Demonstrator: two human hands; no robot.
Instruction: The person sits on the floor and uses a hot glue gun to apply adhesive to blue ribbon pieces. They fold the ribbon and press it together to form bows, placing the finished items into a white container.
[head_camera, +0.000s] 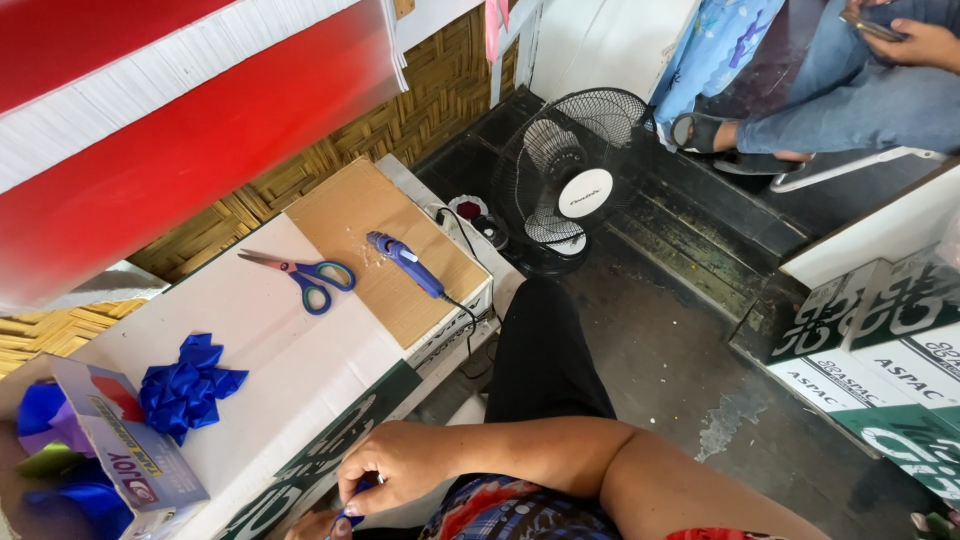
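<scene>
Down at the bottom edge, just off the front of the white table (290, 370): right hand (400, 465) curled tight, thumb and fingertips pinched on a small blue ribbon piece (352, 497). Left hand (315, 525) just beneath, mostly cut off by the frame; possibly touching the same ribbon, grip impossible to tell.

Looks featherlight, thin and limp. Glossy, so likely slick between dry fingers; creases easily and keeps a fold. Best taken by a fingertip pinch near an end or at a fold, not in a fist; calls for no force at all.

Further along the table:
- finished blue bow (185, 385), shiny loops bunched into a rosette, springy and crushable;
- small printed carton (125, 450) just beside the bow, thin card, more blue and purple ribbon behind;
- scissors (305, 275) with blue-green plastic handles, blades shut, lying flat;
- blue glue gun (405, 262) resting on a brown cardboard sheet (385, 220), black cord trailing off the edge.

Beyond the table: black wire-caged fan (570, 180) on a dark, worn floor, woven cane wall panel (300, 175), and another person's sandalled foot (700, 132) well apart.
</scene>
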